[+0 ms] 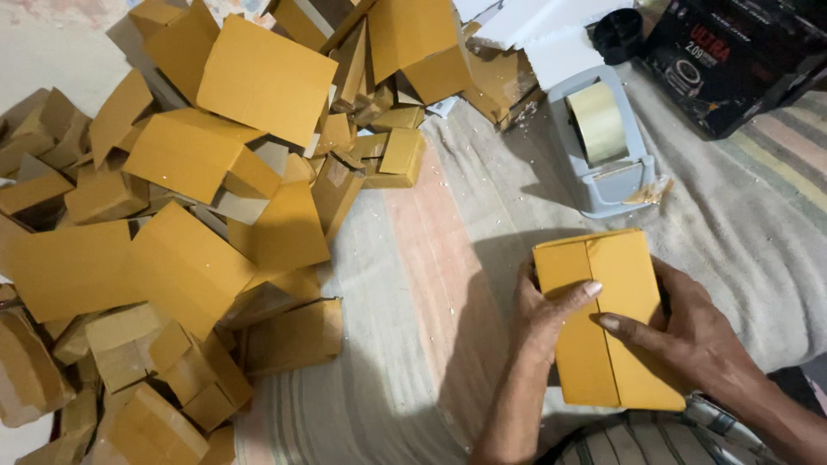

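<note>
A small yellow-brown cardboard box sits at the near right of the scene, held between both hands above a pale striped cloth that covers the floor. Its two top flaps are folded shut and meet in a seam running down the middle. The left hand clasps the box's left side, its thumb laid across the left flap and reaching to the seam. The right hand grips the right side, its thumb pressed flat on the right flap just beside the seam, so both hands are closed on the box. Just beyond the box, farther away, stands a grey tape dispenser loaded with a roll of clear tape, a loose end of tape curling at its right foot. At the far right lies a black printed carton, with a small black round holder and white foam pieces to its left. The whole left half of the scene is filled by a heap of cardboard boxes of the same colour, some closed and some lying with flaps open, spread from near to far.
</note>
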Demonstrator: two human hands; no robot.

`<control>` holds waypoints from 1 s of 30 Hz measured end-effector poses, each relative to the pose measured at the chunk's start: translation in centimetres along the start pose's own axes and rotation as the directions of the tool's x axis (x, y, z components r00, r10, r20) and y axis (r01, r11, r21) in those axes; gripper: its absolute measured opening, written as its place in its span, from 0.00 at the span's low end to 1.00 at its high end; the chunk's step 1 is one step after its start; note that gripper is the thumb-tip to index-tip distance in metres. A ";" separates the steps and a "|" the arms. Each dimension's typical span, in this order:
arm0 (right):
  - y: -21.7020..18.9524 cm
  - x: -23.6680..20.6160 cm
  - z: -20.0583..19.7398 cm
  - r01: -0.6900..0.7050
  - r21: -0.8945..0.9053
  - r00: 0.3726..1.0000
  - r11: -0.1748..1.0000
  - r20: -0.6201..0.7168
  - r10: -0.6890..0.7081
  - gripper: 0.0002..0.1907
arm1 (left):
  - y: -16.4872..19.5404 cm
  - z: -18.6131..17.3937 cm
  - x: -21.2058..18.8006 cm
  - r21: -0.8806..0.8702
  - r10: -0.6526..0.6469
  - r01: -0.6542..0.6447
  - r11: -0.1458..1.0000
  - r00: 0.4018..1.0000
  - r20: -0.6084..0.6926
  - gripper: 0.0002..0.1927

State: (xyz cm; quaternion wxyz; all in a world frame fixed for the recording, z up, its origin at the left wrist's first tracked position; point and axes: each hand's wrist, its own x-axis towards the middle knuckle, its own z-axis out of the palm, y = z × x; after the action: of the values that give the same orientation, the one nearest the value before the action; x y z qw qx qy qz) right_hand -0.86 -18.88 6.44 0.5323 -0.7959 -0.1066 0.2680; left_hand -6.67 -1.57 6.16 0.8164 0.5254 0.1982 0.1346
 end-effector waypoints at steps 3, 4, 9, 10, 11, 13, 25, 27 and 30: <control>0.8 -0.4 -0.1 -0.082 0.247 0.996 0.966 -0.006 0.086 0.49 | 1.0 1.1 -1.7 -0.081 0.152 -0.142 0.987 0.978 0.141 0.40; 0.9 -0.5 -0.2 -0.109 0.322 0.994 0.941 0.014 0.111 0.47 | 1.3 1.6 -2.2 -0.101 0.151 -0.137 0.985 0.978 0.141 0.38; 1.5 -0.6 -1.5 -0.066 0.284 0.997 0.957 -0.006 0.071 0.44 | 2.9 3.1 -3.6 -0.106 0.141 -0.114 0.988 0.946 0.292 0.23; 1.5 -0.4 -1.8 -0.067 0.235 0.997 0.970 -0.011 0.072 0.43 | 3.0 3.3 -3.5 -0.093 0.110 -0.087 0.992 0.953 0.281 0.24; 1.5 -0.3 -2.0 -0.034 0.255 0.999 0.966 -0.015 0.039 0.44 | 3.0 3.5 -3.2 -0.081 0.077 -0.057 0.995 0.960 0.270 0.25; 1.5 -0.1 -2.5 0.031 0.293 0.999 0.956 -0.022 -0.026 0.45 | 2.8 4.0 -2.7 -0.076 0.024 -0.006 0.997 0.972 0.235 0.26; -3.1 5.6 -7.5 -0.055 -0.216 0.972 0.975 -0.236 0.002 0.33 | -1.1 4.6 4.3 -0.201 -0.095 0.112 0.973 0.991 0.092 0.23; -4.9 7.8 -7.7 0.196 -0.207 0.940 0.958 -0.239 -0.244 0.33 | -1.7 4.3 5.5 -0.164 -0.139 0.147 0.975 0.988 0.062 0.21; -7.6 11.2 -7.2 0.271 -0.229 0.922 0.935 -0.215 -0.321 0.34 | -2.1 4.1 6.8 -0.193 -0.169 0.173 0.966 0.985 0.038 0.20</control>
State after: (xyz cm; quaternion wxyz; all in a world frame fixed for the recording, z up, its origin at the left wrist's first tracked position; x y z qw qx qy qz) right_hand 13.26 -16.34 11.85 0.4953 -0.8461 -0.1841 0.0702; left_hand 1.30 -2.80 4.53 0.8747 0.4251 0.2198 0.0767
